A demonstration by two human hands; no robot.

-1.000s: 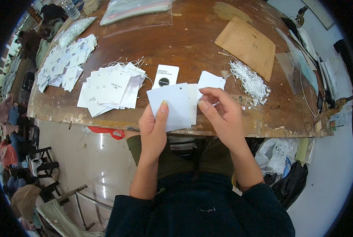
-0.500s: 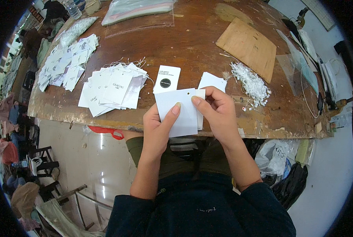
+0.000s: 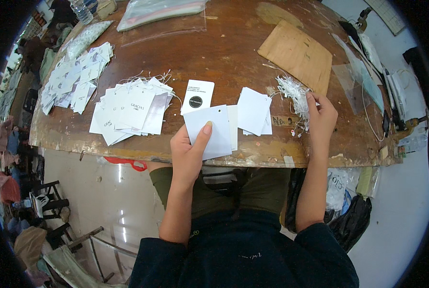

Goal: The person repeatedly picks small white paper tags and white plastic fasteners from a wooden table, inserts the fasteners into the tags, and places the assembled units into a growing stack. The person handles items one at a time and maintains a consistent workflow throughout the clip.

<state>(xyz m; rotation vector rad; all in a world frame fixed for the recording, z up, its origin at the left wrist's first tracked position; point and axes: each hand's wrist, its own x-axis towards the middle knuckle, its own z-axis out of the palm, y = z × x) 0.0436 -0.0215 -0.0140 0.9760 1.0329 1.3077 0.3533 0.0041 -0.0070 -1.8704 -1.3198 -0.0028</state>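
Note:
My left hand [image 3: 188, 149] grips white hang tags [image 3: 209, 134], its thumb flat on the front one, which has a punched hole at the top. A second, creamier tag [image 3: 233, 127] sticks out behind on the right. At the right edge of a tangled pile of white tag strings [image 3: 294, 93], the thumb and fingers of my right hand [image 3: 322, 113] are pinched together against the strings; the fingertips partly hide what they grip. Between the hands lies a small stack of blank white tags [image 3: 253, 111]. Beyond the held tags is a tag with a black round mark [image 3: 196, 97].
Strung tags are heaped in a near pile [image 3: 128, 110] on the left and a farther pile [image 3: 73, 81]. A thin wooden board [image 3: 298, 55] lies behind the strings. Clear plastic bags [image 3: 161, 14] rest at the back of the brown table [image 3: 214, 57].
My right hand has let go of the held tags and moved right to the string pile, uncovering the blank stack. My left hand keeps holding the tags, shifted slightly left.

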